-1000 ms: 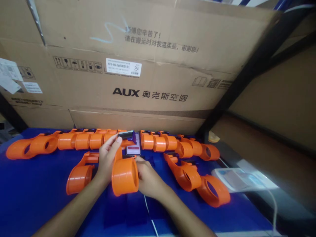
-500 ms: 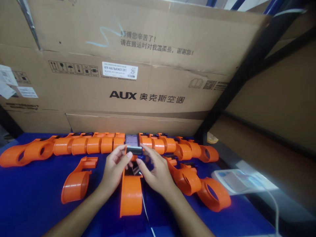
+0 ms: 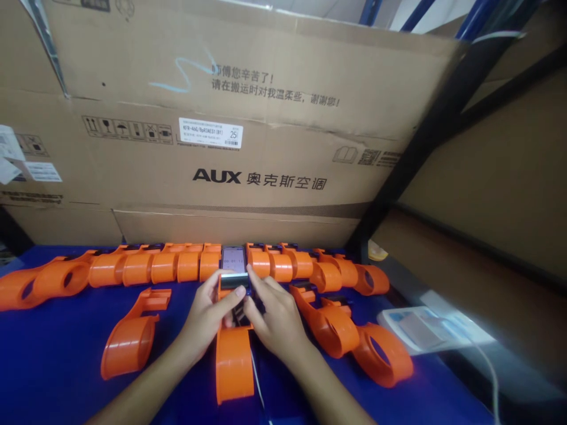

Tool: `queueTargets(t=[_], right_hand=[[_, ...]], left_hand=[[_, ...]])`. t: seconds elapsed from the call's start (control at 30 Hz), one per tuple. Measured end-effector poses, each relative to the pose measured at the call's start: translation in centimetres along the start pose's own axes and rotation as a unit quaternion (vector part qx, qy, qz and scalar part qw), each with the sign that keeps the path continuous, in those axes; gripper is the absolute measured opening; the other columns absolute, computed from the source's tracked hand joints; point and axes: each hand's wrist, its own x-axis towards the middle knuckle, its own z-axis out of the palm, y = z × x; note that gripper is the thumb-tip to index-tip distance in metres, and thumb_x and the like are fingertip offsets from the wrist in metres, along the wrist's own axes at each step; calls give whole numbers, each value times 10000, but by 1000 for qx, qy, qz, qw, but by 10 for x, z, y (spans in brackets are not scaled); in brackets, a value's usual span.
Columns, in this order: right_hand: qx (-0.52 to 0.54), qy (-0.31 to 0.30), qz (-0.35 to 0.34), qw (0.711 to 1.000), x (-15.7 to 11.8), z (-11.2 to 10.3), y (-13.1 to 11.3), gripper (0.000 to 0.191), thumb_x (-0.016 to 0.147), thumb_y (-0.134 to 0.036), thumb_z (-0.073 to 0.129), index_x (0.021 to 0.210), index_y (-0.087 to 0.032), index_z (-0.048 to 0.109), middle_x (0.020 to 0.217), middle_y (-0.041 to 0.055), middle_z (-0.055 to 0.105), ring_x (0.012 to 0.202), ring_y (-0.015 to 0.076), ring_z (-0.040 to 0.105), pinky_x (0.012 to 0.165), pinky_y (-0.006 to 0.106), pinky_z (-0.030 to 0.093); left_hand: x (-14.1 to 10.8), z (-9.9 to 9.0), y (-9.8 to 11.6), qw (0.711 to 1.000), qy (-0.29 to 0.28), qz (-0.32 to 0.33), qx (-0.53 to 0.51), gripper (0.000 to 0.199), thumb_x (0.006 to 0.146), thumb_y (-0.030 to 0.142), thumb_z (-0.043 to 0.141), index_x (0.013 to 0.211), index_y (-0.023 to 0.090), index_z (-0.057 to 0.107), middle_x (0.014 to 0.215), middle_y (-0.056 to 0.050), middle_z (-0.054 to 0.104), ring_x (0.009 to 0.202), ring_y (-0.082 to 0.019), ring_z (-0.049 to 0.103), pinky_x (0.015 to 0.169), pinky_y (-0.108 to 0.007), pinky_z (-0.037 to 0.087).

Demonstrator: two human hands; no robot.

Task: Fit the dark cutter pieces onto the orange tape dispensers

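An orange tape dispenser (image 3: pixel 234 366) lies at the front middle with its round end toward me. At its far end is a black strip (image 3: pixel 234 281) with a pale toothed edge. My left hand (image 3: pixel 210 307) grips that end from the left, its thumb lying across the black strip. From the right, my right hand (image 3: pixel 277 307) holds the same end, index finger at the strip's right corner and thumb lower down. Between my hands shows a dark, shiny part that I cannot make out. Just beyond stands a phone (image 3: pixel 233 260) with a timer on its screen.
Several orange dispensers (image 3: pixel 137 270) stand in a row along the back of the blue table (image 3: pixel 57 354). One more dispenser (image 3: pixel 130 342) lies left, others (image 3: pixel 381 351) right. A white device (image 3: pixel 416 330) with a cable sits at right. A large cardboard box (image 3: pixel 266 147) closes off the back.
My view has shifted slightly, so the scene sits a little lower and further left. Both hands stay on the tape dispenser; my right index finger is straighter along the strip's corner.
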Motion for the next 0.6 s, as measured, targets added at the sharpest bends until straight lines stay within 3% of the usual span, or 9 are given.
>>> queueTargets(t=[0.33,0.6], right_hand=[[-13,-22,-10,1000,1,-1,1,574,1030,-253,462,1590,-138,410,824,69,625,727,217,623,644,314,559],[7,-35,-12,999,4,0,5,605,1022,-259,503,1607,-176,373,884,78,638,794,228,645,691,332,589]], left_hand=[[2,-4,-2,1000,-9,-5,3,372,821,412,826,1076,205,651,560,82,551,387,-49,427,417,-180,361],[3,0,3,997,22,-46,-63,335,797,424,845,926,198,635,467,103,460,404,-50,373,461,-178,360]])
